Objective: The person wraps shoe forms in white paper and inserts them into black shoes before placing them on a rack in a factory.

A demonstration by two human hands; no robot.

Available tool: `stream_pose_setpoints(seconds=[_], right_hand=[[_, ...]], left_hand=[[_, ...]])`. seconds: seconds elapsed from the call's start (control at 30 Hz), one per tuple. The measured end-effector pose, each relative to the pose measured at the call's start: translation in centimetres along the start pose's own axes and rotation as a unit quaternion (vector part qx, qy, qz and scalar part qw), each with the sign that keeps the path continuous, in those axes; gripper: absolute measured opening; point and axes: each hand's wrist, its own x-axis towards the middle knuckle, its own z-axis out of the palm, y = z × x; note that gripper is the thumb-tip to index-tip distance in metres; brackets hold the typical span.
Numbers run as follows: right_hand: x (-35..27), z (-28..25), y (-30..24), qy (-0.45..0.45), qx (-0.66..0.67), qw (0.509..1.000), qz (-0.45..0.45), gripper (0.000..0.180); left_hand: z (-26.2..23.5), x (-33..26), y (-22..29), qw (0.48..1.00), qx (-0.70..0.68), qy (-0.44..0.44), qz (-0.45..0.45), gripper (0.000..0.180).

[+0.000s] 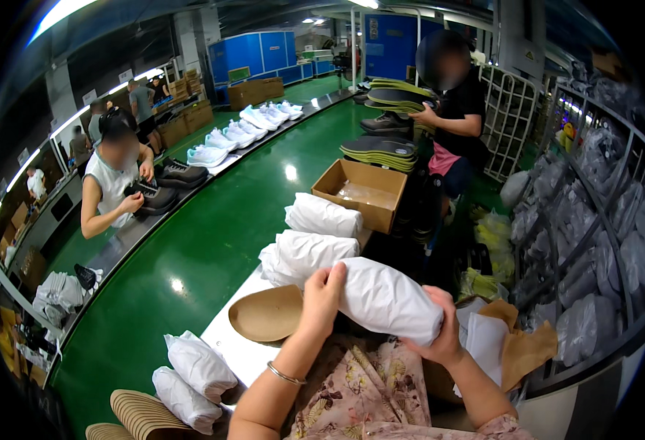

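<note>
A plump, long bundle wrapped in white paper (pixel 387 299) is held in front of my body; what is inside is hidden. My left hand (pixel 322 301) grips its left end, thumb and fingers closed on the wrapping. Around the right end curl the fingers of my right hand (pixel 441 330). Just beyond lie similar white bundles (pixel 315 253) on a white work surface (pixel 223 334). Beside my left wrist rests a brown, sole-shaped board piece (pixel 265 314). Two more wrapped bundles (pixel 199 367) sit at the near left.
An open cardboard box (pixel 359 192) stands past the bundles. Stacks of dark insoles with yellow-green edges (pixel 379 150) are near a co-worker (pixel 454 110) at right. A green conveyor (pixel 168 253) carries white sneakers (pixel 242 132) along its far edge. Metal racks (pixel 594 205) hold grey bagged items.
</note>
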Motion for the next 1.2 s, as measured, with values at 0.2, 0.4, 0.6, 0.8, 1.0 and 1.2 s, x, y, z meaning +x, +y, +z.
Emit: stream_pose_setpoints(seconds=[0.2, 0.4, 0.6, 0.8, 1.0, 1.2], right_hand=[[4.2, 3.9, 3.8, 0.031, 0.22, 0.948, 0.226, 0.073], [13.5, 8.9, 10.8, 0.016, 0.241, 0.957, 0.162, 0.071], [15.6, 13.8, 17.0, 0.037, 0.207, 0.965, 0.155, 0.072], [14.3, 17.6, 18.5, 0.008, 0.177, 0.959, 0.222, 0.075], [11.6, 19.5, 19.3, -0.001, 0.118, 0.966, 0.229, 0.082], [10.3, 20.1, 19.4, -0.014, 0.111, 0.959, 0.261, 0.083]], left_hand=[[-1.3, 6.7, 4.1, 0.983, -0.127, -0.035, -0.124, 0.042], [-3.6, 18.0, 4.3, 0.995, 0.091, 0.024, -0.024, 0.044], [-3.9, 25.2, 2.1, 0.987, 0.149, 0.053, -0.029, 0.05], [-8.0, 31.7, -4.9, 0.966, 0.256, 0.042, 0.018, 0.056], [-8.1, 31.7, -8.1, 0.958, 0.275, 0.066, 0.056, 0.06], [-7.9, 30.4, -6.5, 0.948, 0.315, -0.023, 0.035, 0.054]])
